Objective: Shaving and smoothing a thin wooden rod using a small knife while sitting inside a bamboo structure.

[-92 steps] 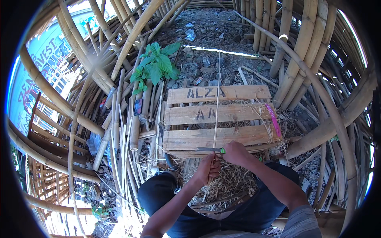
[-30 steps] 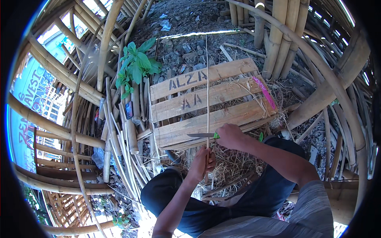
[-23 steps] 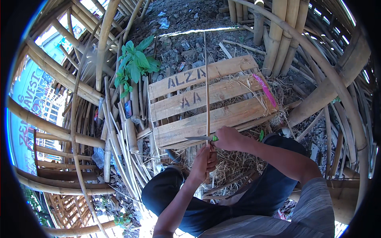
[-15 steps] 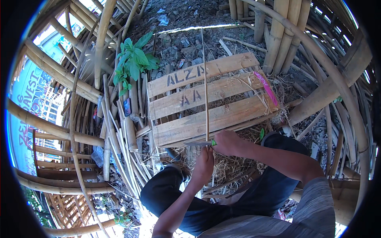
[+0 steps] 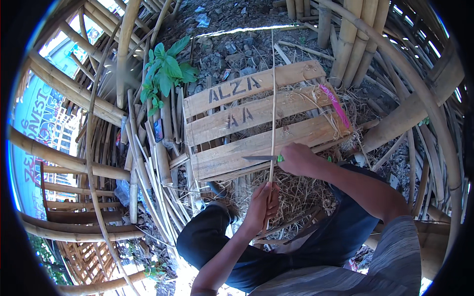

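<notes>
My left hand (image 5: pixel 261 204) is closed around the lower part of a thin bamboo strip (image 5: pixel 274 103), with its tail end showing below the fist. The strip stretches away from me over a slatted wooden crate (image 5: pixel 232 155). In my right hand (image 5: pixel 298 160) is a knife (image 5: pixel 259 158) with a green handle, gripped in a fist. Its blade points left and crosses the strip a little beyond my left hand, above the crate's near slat. Most of the knife handle is hidden by my fingers.
Bamboo shavings (image 5: pixel 291 195) litter the ground between my knees and the crate. Split bamboo sticks (image 5: pixel 145 163) lean at the left beside a leafy green plant (image 5: pixel 170 69). Thick bamboo poles (image 5: pixel 348 47) stand at the far right. A pink strip (image 5: pixel 339 112) hangs on the crate's right end.
My right hand has moved the knife up and away from my left hand along the strip. The left hand has dropped slightly nearer me, and the strip's far end has swung right.
</notes>
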A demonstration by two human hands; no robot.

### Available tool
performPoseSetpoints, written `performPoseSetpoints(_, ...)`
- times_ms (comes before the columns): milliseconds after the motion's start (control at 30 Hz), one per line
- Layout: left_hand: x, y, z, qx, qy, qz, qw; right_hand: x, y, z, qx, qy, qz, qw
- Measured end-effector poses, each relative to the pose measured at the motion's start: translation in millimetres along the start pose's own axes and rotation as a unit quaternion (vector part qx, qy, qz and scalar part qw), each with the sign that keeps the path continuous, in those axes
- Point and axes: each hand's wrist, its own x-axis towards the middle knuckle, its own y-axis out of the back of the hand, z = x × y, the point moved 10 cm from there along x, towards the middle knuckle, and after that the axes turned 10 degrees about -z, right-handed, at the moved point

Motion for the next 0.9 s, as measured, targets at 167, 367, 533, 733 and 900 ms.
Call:
performPoseSetpoints(167,6,-2,-8,-0.16,0.02,-0.043,0.986,-10,-22,-26,-0.03,0.066,-0.051,0.996)
performPoseSetpoints(367,3,-14,-13,-0.235,0.054,-0.112,0.964,-11,-26,-34,-0.008,0.095,-0.033,0.995)
performPoseSetpoints(533,1,-10,-17,-0.213,0.065,-0.091,0.971,-12,-28,-38,-0.013,0.113,-0.03,0.993)
performPoseSetpoints(733,1,-14,-12,-0.196,0.051,-0.089,0.975,9,4,-6,-0.034,0.006,0.051,0.998)
performPoseSetpoints(900,1,-9,-15,-0.244,0.044,-0.118,0.961,6,-5,-13,0.023,-0.018,0.031,0.999)
